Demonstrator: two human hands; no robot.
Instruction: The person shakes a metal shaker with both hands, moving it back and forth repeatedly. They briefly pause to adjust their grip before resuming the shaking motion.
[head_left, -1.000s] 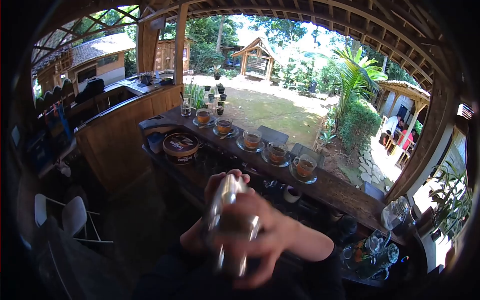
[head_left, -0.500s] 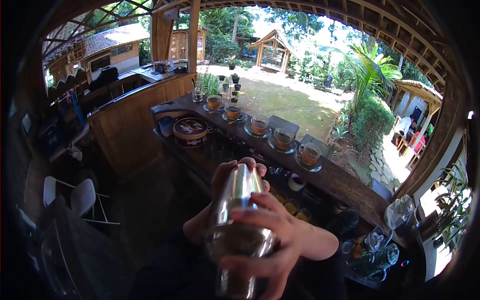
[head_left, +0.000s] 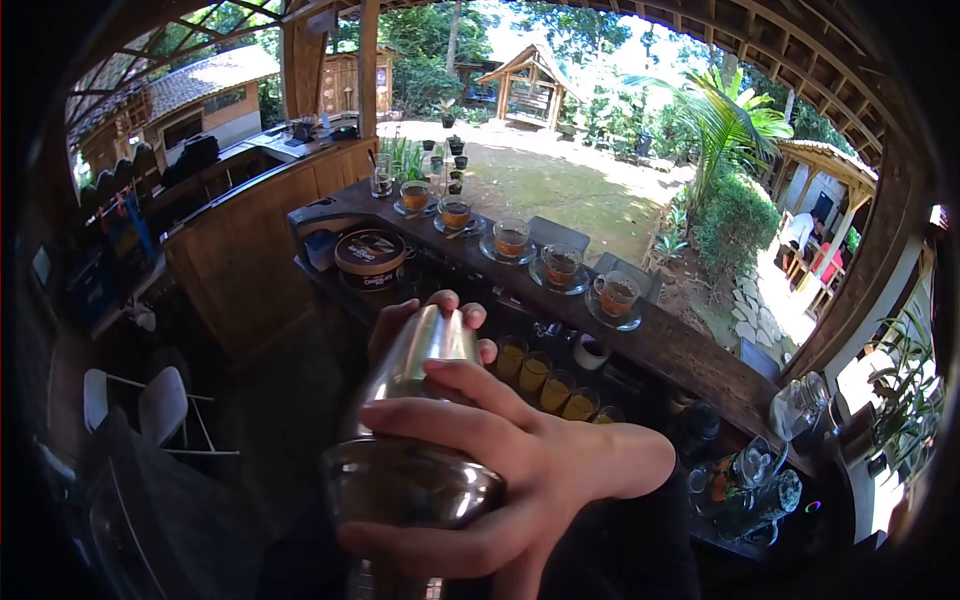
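Note:
Both of my hands grip a shiny metal cocktail shaker (head_left: 425, 340), which tilts across the lower middle of the view. My left hand (head_left: 392, 328) wraps around its narrow far end, with fingertips curling over the top. Across the shaker's body and wide bulging part, my right hand (head_left: 515, 455) presses with fingers spread around the metal. The near end of the shaker is dark and partly hidden below my right hand. Just beyond my hands, several glasses of yellow liquid (head_left: 533, 374) stand in a row on the lower counter.
Several glass cups of amber drink (head_left: 511, 238) sit on saucers along the wooden bar (head_left: 690, 375). A round brown tub (head_left: 370, 262) stands at the bar's left end. Glass jars (head_left: 800, 412) and pitchers (head_left: 770, 500) are at right. White chairs (head_left: 162, 403) stand at left.
The shaker and both hands have moved left and slightly up in view. More of the glasses with yellow liquid now shows. The view has shifted slightly.

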